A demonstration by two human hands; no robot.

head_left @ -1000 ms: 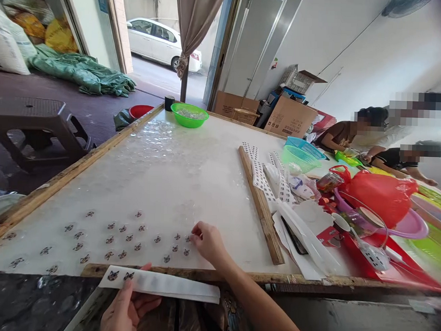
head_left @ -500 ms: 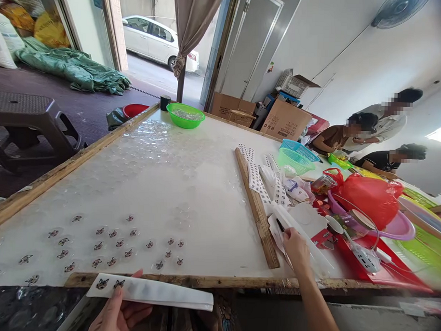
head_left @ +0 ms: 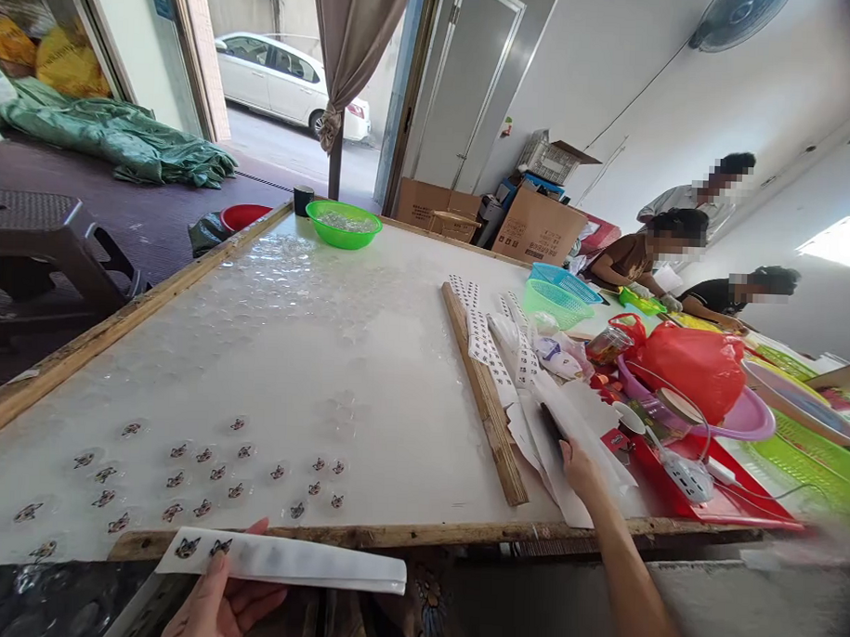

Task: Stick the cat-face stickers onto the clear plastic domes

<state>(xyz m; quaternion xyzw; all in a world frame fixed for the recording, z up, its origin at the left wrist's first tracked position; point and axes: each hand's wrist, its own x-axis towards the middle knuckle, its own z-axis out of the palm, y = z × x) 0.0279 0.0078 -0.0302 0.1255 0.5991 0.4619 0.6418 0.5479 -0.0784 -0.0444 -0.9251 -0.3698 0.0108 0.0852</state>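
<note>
at the worktable point(head_left: 409, 383), the left hand point(head_left: 209, 610) pinches a sticker strip point(head_left: 311, 562) while the right hand point(head_left: 581, 468), closure unclear, reaches a flat black object point(head_left: 551, 425), where lifting needs secure grip.

Stickers point(head_left: 217, 473) near left on table point(head_left: 401, 383), bowl point(head_left: 342, 236) at far left, bar point(head_left: 486, 404) towards right, boxes point(head_left: 540, 231) behind

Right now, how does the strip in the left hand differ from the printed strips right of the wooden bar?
The held strip shows two cat faces, the lying strips many small prints in rows. The left hand grips the held strip; the lying strips rest on the table. All are white with dark prints.
</note>
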